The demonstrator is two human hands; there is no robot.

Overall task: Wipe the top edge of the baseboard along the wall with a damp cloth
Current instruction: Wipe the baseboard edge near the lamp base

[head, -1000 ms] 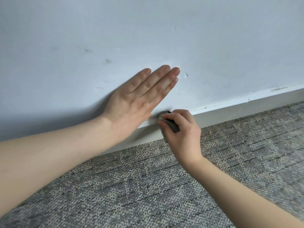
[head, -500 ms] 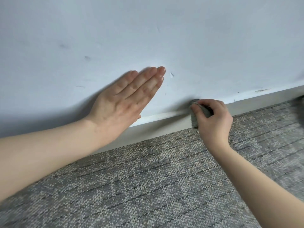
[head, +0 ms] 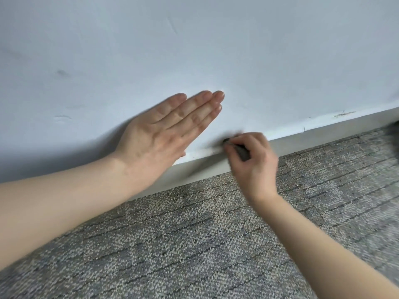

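Observation:
A white baseboard [head: 313, 140] runs along the foot of the pale wall [head: 194, 50], rising toward the right. My right hand [head: 254, 160] is shut on a small dark grey cloth [head: 241, 151] and presses it onto the baseboard's top edge, just right of my left hand. The cloth is mostly hidden by my fingers. My left hand [head: 164, 134] lies flat against the wall above the baseboard, fingers straight and together, holding nothing.
Grey patterned carpet [head: 194, 244] covers the floor up to the baseboard. A dark blurred object [head: 394, 134] shows at the right edge near the baseboard. The wall has small scuffs and a brownish mark [head: 343, 114] low on the right.
My right hand slid the cloth right along the baseboard's top edge, then back left toward my left hand. My left hand has stayed flat on the wall.

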